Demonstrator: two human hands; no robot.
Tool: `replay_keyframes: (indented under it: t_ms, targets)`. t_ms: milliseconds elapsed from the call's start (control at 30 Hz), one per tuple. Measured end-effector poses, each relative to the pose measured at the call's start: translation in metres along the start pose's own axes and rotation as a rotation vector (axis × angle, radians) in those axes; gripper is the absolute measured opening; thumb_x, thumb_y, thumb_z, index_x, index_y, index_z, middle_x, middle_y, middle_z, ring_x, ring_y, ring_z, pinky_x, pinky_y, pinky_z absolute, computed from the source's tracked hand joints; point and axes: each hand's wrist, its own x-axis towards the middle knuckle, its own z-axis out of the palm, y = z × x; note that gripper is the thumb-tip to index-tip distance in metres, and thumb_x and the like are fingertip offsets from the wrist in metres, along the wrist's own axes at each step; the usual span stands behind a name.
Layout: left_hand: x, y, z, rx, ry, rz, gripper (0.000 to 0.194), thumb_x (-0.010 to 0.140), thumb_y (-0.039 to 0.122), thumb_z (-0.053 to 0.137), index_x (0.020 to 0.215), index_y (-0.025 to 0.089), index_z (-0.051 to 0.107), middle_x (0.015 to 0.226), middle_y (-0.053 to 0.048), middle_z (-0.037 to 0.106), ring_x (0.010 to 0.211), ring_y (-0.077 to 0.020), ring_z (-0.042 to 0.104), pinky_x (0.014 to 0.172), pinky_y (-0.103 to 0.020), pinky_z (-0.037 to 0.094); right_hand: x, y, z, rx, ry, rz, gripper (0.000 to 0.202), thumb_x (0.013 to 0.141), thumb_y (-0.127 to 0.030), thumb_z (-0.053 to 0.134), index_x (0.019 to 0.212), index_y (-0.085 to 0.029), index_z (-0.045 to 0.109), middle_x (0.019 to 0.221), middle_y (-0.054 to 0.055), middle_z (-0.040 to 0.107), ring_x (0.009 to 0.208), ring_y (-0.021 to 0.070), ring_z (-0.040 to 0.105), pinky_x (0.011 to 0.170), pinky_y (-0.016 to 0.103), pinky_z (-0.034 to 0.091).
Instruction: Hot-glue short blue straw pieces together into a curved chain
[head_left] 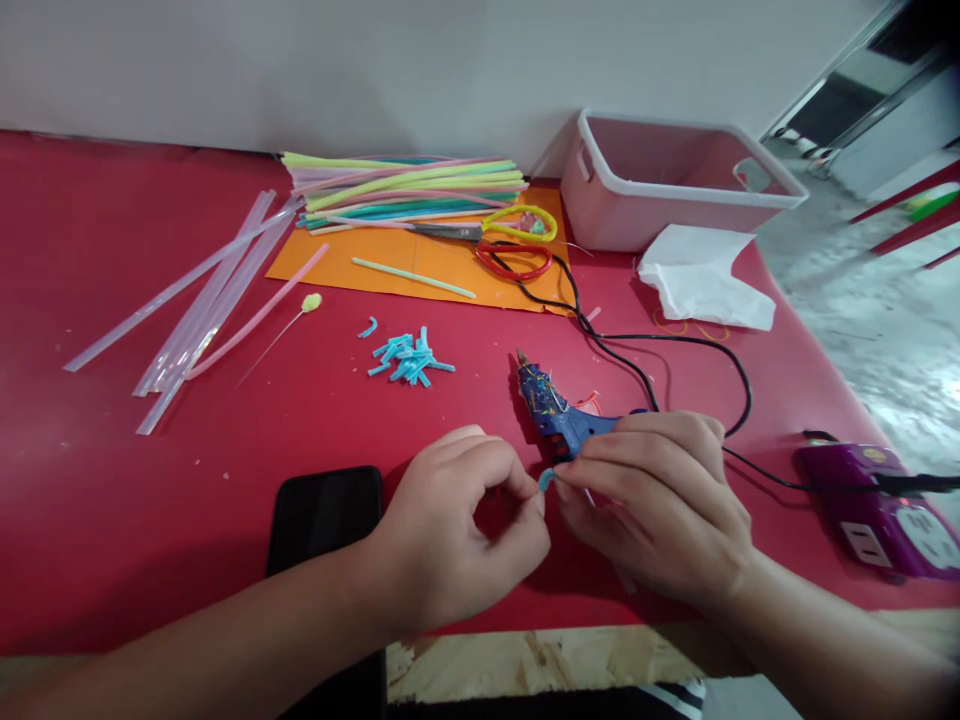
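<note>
Between the fingertips of both my hands is a short, curved blue piece of pipe cleaner. My left hand pinches one end of it, thumb against forefinger. The other end is pinched by my right hand, whose fingers partly cover it. Just beyond them a blue glue gun lies on its side, its nozzle pointing away and its handle partly behind my right hand. Several cut blue pipe cleaner pieces form a small pile farther off, left of the glue gun.
On the red table lie glue sticks, a black phone, a wire with a yellow tip, and a purple power strip. Scissors and pipe cleaners rest on orange card. A pink bin stands behind.
</note>
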Motion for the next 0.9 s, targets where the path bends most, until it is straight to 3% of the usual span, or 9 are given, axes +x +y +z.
replay_keyframes:
  t_ms: [367,767,900]
  targets:
    - [0.0,-0.003,-0.001,0.022,0.036,-0.025,0.013,0.082,0.008,0.067,0.072,0.015,0.062,0.068,0.002,0.068,0.065,-0.0102,0.057,0.065,-0.023,0.045,0.0,0.005,0.001,0.046,-0.011,0.017,0.012,0.085,-0.017,0.078,0.095,-0.021,0.072,0.081,0.004,0.075,0.082,0.0205,0.064,0.075,0.037,0.05]
    - [0.001,0.0,-0.002,0.029,0.019,-0.037,0.012,0.084,0.009,0.064,0.075,0.016,0.063,0.065,0.004,0.058,0.059,-0.0083,0.049,0.057,-0.022,0.04,-0.002,0.005,-0.002,0.054,0.017,0.024,0.01,0.087,-0.014,0.076,0.09,-0.02,0.069,0.079,0.002,0.071,0.078,0.0186,0.062,0.072,0.038,0.048]
    - [0.003,0.0,-0.005,-0.04,0.037,-0.146,0.013,0.086,0.011,0.065,0.075,0.018,0.064,0.064,0.005,0.055,0.056,-0.0073,0.046,0.053,-0.02,0.038,-0.003,0.016,-0.003,0.016,0.039,0.072,0.017,0.088,-0.007,0.068,0.101,-0.018,0.068,0.088,0.007,0.072,0.082,0.0216,0.064,0.077,0.041,0.05]
